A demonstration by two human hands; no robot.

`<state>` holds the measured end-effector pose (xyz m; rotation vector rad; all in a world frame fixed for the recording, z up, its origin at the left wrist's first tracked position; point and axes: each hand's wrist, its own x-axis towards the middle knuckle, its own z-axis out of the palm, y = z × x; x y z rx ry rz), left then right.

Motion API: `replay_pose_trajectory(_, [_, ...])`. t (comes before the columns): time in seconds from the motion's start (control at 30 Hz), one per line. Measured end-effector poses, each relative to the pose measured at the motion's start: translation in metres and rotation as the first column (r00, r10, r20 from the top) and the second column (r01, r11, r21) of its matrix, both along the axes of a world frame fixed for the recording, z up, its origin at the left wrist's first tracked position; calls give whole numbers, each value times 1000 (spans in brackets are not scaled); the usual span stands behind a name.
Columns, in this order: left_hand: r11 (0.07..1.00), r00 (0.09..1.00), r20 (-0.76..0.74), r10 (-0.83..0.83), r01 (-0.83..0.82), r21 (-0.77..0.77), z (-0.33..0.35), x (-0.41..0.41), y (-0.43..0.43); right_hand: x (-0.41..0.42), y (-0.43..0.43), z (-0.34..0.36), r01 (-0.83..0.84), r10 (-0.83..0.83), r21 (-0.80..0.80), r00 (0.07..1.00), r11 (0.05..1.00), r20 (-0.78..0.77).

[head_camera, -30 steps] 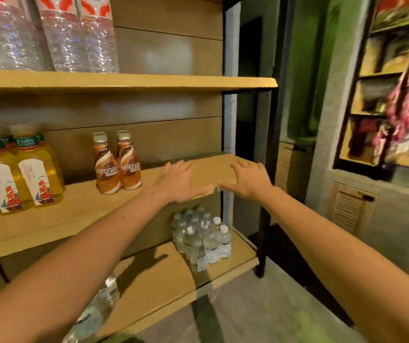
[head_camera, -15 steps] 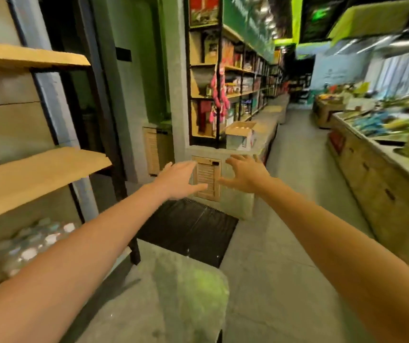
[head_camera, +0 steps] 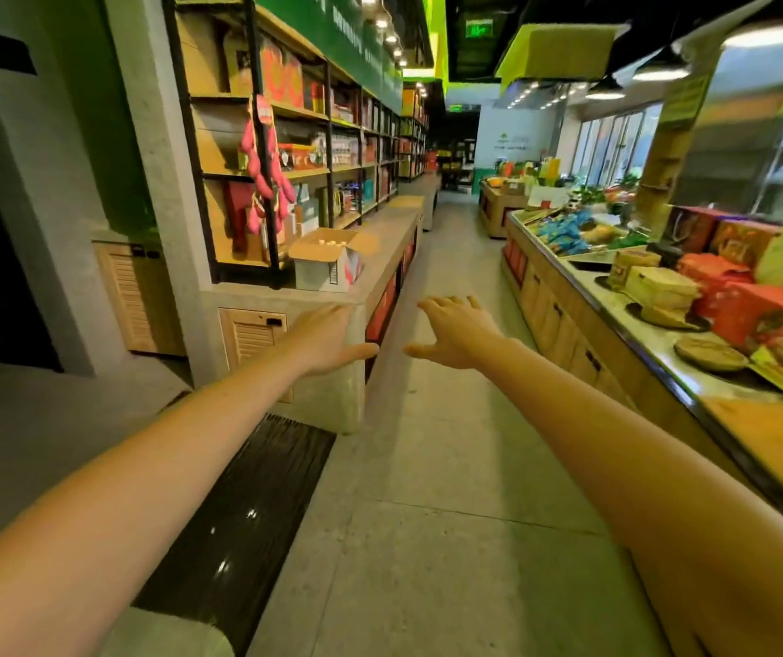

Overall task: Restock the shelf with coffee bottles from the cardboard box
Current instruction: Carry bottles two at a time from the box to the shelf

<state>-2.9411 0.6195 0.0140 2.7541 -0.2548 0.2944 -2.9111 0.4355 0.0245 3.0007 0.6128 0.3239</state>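
Arms stretch out ahead of you down the shop aisle, both bare. Your left hand (head_camera: pixel 328 341) sits just left of centre frame, palm down, fingers straight, thumb pointing right, and there's nothing in it. Your right hand (head_camera: pixel 458 331) is just beside it at centre, fingers spread wide, thumb reaching left, and it's empty too. The two thumbs are near each other but apart.

The cardboard box (head_camera: pixel 328 270) is up and to the left of your left hand, well apart from both hands. It stands on the grey concrete ledge (head_camera: pixel 392 246) with its top flaps open. Pale bottle caps (head_camera: pixel 330 240) show in a tight cluster inside; everything below the caps is hidden by the box wall.

Behind the box, in the upper left, stands a black-framed wooden shelf unit (head_camera: pixel 306 173), and a bunch of pink items (head_camera: pixel 261 182) hangs at its front post. Under the ledge, a louvred wooden door (head_camera: pixel 249 339) shows just left of your left wrist. At lower centre-left, a dark ribbed floor mat (head_camera: pixel 247 505) lies on the grey floor (head_camera: pixel 427 467). Along the right edge runs a display counter (head_camera: pixel 565 334) carrying red and tan packets (head_camera: pixel 750 315).
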Motion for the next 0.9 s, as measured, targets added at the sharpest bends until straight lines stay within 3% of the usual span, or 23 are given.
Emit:
replay_pose_trajectory(0.37, [995, 996, -30, -80, 81, 56, -24, 204, -61, 190, -69, -28, 58, -59, -28, 998, 998, -38])
replay_pose_trajectory(0.9, [986, 993, -55, -108, 114, 123, -19, 584, -31, 560, -48, -29, 119, -119, -3, 992, 993, -47])
